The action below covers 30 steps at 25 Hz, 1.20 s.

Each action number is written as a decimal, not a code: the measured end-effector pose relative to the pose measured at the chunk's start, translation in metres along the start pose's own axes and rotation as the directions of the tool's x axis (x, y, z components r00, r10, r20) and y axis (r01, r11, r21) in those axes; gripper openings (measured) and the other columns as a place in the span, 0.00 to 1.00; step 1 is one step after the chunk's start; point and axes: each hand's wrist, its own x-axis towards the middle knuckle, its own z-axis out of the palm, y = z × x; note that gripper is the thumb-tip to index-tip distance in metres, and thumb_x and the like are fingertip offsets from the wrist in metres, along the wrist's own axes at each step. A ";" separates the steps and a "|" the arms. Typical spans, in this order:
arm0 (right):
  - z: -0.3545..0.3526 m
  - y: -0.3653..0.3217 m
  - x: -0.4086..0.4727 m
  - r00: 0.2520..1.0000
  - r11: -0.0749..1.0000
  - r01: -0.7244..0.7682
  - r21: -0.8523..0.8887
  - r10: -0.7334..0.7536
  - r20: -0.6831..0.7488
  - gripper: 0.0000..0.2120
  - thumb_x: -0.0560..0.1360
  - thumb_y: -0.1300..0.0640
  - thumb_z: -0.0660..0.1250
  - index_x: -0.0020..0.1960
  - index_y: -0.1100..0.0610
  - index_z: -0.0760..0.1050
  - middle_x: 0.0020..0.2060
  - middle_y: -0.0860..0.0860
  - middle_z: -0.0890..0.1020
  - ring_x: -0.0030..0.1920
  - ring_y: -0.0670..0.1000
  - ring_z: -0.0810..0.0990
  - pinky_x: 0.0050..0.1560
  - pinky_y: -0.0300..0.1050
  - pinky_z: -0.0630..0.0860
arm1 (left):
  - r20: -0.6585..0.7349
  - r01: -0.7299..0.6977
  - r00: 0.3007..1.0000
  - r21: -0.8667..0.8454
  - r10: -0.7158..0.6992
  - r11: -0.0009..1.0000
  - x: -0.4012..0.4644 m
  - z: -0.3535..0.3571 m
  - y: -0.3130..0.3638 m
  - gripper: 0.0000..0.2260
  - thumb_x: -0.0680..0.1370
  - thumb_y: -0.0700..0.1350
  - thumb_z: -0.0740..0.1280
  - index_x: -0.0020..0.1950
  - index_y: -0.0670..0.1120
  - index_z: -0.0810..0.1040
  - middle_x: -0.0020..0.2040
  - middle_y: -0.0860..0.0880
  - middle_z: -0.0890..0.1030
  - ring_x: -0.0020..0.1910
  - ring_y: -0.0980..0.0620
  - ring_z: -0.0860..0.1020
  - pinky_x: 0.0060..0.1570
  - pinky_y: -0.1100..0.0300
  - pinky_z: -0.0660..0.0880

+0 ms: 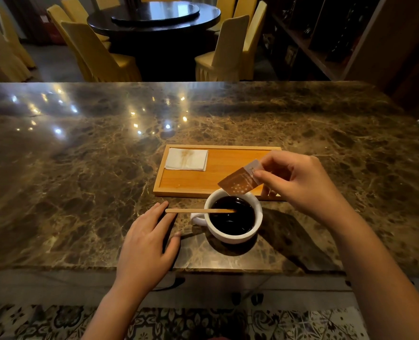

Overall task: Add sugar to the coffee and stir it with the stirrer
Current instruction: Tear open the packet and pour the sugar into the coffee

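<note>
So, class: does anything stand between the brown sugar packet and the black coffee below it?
Nothing visible. The right hand tilts the brown sugar packet over the white cup; the wooden stirrer crosses the rim lower down.

the counter (80, 168) is polished brown marble with pale veins and bright light reflections. 1 wooden tray (203, 190) lies on it past the middle. 1 white cup (235, 235) of dark coffee stands just in front of the tray. the left hand (145, 241) rests flat on the counter beside the cup.
</note>
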 end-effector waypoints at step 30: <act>0.023 0.029 -0.008 0.915 0.645 -0.124 0.754 0.368 -0.164 0.07 0.74 0.67 0.62 0.46 0.56 0.74 0.30 0.50 0.84 0.28 0.46 0.80 0.31 0.36 0.77 | 0.003 0.006 1.000 0.000 -0.006 1.000 0.001 -0.001 0.001 0.22 0.75 0.54 0.57 0.65 0.46 0.74 0.67 0.46 0.73 0.67 0.47 0.68 0.62 0.47 0.67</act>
